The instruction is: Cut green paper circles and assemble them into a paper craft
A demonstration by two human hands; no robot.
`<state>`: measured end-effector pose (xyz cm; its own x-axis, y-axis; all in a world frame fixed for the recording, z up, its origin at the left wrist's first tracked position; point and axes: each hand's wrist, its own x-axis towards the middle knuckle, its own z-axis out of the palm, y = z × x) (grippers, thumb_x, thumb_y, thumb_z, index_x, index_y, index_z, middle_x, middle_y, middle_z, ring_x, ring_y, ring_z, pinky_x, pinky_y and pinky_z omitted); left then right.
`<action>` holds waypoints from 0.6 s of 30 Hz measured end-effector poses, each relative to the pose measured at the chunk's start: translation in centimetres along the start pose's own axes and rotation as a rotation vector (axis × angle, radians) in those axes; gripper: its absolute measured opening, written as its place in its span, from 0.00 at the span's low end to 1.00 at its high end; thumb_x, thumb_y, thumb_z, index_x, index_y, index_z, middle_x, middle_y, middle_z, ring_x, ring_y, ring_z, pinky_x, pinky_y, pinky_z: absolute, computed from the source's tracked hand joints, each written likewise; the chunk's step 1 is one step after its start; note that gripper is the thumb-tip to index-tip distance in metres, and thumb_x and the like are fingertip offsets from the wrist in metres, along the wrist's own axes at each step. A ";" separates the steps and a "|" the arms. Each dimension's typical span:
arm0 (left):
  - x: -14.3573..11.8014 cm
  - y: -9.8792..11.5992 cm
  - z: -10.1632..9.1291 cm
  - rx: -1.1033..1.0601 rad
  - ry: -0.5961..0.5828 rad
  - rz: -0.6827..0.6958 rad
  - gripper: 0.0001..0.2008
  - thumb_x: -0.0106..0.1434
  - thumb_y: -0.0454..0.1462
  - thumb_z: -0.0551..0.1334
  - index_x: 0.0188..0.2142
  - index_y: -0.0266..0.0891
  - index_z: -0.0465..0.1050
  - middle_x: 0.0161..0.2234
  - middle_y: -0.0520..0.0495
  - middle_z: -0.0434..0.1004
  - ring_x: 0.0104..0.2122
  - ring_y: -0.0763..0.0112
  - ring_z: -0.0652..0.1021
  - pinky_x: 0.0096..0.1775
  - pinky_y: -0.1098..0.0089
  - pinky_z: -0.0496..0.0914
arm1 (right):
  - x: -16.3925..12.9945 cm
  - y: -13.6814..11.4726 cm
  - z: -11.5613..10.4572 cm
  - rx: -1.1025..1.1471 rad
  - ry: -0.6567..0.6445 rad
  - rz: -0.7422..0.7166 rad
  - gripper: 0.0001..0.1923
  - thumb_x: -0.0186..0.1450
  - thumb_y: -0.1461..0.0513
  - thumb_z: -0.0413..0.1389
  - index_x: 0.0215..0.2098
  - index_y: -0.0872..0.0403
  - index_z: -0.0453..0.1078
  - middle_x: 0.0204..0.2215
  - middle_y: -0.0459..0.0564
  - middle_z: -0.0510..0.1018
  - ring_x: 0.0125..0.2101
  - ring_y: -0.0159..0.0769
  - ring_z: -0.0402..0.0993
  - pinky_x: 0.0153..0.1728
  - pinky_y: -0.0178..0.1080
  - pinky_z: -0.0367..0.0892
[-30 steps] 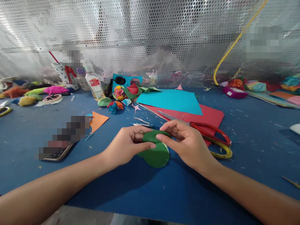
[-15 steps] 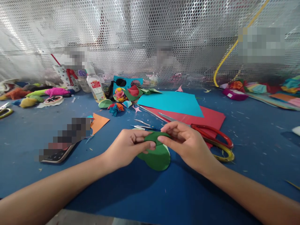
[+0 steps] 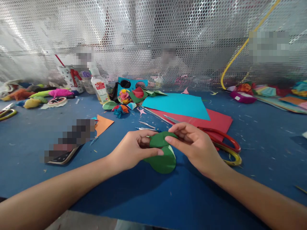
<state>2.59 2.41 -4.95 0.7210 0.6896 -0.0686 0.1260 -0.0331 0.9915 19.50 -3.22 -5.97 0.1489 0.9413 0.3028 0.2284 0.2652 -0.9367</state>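
Observation:
Between my hands is a dark green paper piece (image 3: 161, 139) with curved edges. My left hand (image 3: 133, 149) is closed on its left side, fingers behind and the thumb across the front below it. My right hand (image 3: 192, 143) pinches the right end between thumb and fingertips. Just below, over the blue tabletop, lies a rounded green paper cutout (image 3: 164, 162), partly covered by my left thumb. Red and yellow-handled scissors (image 3: 230, 147) rest beyond my right hand, partly hidden by it. Thin pen-like tools (image 3: 146, 127) lie just past the green paper.
Red paper (image 3: 220, 121) and blue paper (image 3: 177, 105) lie behind my hands. A phone (image 3: 67, 153) and an orange scrap (image 3: 104, 124) are to the left. A bottle (image 3: 100, 91), paper flowers (image 3: 124, 95) and a patterned cup (image 3: 69, 78) stand before the perforated metal screen (image 3: 134, 32).
My left thumb has slid slightly down and right, uncovering more of the upper green paper. The whole view has shifted a little. Both hands stay at the paper.

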 end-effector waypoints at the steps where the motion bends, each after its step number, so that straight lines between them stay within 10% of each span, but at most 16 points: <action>1: 0.0 0.0 0.0 0.006 0.006 -0.006 0.16 0.50 0.35 0.65 0.41 0.36 0.71 0.28 0.50 0.77 0.29 0.71 0.75 0.32 0.74 0.68 | 0.0 0.1 0.0 0.005 0.009 0.001 0.08 0.55 0.61 0.59 0.32 0.53 0.65 0.30 0.47 0.74 0.34 0.33 0.73 0.35 0.34 0.71; 18: 0.1 0.0 -0.1 0.141 0.019 0.029 0.10 0.56 0.41 0.61 0.31 0.35 0.74 0.28 0.49 0.76 0.29 0.73 0.74 0.31 0.74 0.68 | 0.0 0.3 -0.1 0.026 -0.002 0.008 0.09 0.54 0.62 0.60 0.32 0.53 0.65 0.30 0.46 0.74 0.34 0.34 0.73 0.36 0.35 0.71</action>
<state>2.58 2.55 -4.96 0.7126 0.7006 -0.0365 0.2007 -0.1537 0.9675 19.62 -3.17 -6.23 0.1482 0.9438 0.2954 0.2021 0.2635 -0.9433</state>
